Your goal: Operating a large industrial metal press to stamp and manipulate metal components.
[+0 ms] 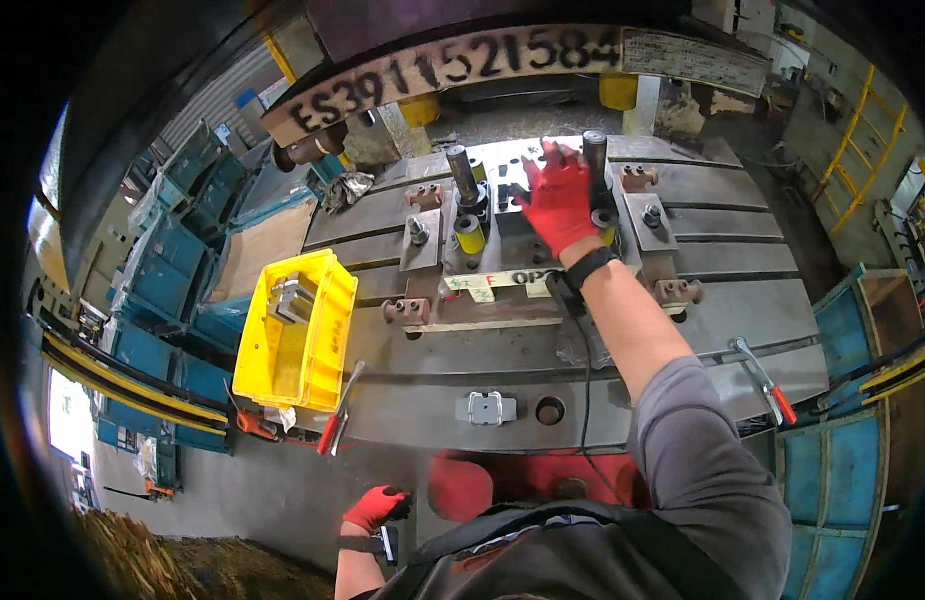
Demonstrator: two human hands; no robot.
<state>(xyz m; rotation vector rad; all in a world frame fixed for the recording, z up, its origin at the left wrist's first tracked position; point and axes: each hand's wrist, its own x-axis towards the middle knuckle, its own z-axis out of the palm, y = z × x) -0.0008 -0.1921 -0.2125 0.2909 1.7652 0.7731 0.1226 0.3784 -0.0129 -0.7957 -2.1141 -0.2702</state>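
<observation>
My right hand (561,198), in a red glove with dark fingertips, reaches forward over a die set (513,245) on the press bed. Its fingers are spread, palm down, above the bright metal plate (510,190) between two upright guide posts. Whether the fingertips touch the plate cannot be made out. Beneath the right wrist, a dark cabled device (563,290) lies at the die's front edge. My left hand (378,507), also red-gloved, is low beside my body, its fingers loosely bent and apart with nothing visible in them. A formed grey metal part (487,408) rests near the bed's front edge.
A yellow bin (295,330) stands at left with grey metal parts (292,300) inside. Red-handled tools, one (341,410) beside the bin and another (765,380) at right, lie on the slotted bed. A marked beam (463,75) spans overhead. Blue crates (173,265) stand left.
</observation>
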